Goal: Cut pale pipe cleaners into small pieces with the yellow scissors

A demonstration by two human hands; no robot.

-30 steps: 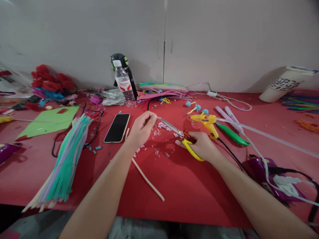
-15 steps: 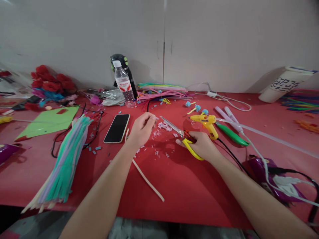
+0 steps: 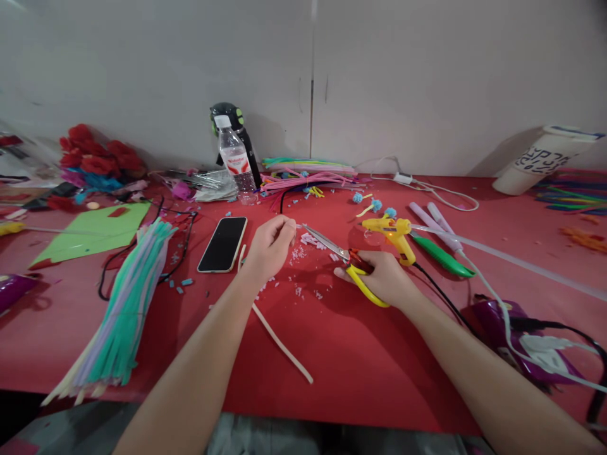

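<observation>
My left hand (image 3: 272, 245) is pinched closed on a small pale pink piece (image 3: 298, 225), perhaps a bit of pipe cleaner, whose end pokes out past the fingertips. Scissors (image 3: 365, 289) with yellow handles are gripped in my right hand (image 3: 385, 277). Their blades point left, with the tips close beside that pale piece. Below the blades lie short pink cut pieces (image 3: 313, 240) and a scatter of fine pink clippings (image 3: 298, 254). A cream pipe cleaner (image 3: 282, 344) runs from under my left forearm across the red tabletop (image 3: 360, 373).
A phone (image 3: 222, 245) and a bundle of green and lilac pipe cleaners (image 3: 126, 309) lie on the left. A yellow glue gun (image 3: 391, 235) with its cord rests just beyond my right hand. A water bottle (image 3: 234, 161) stands at the back, and a paper cup (image 3: 540, 161) leans far right.
The scissors have shifted slightly left, bringing their tips nearer the pale pink piece. My left hand has hardly moved.
</observation>
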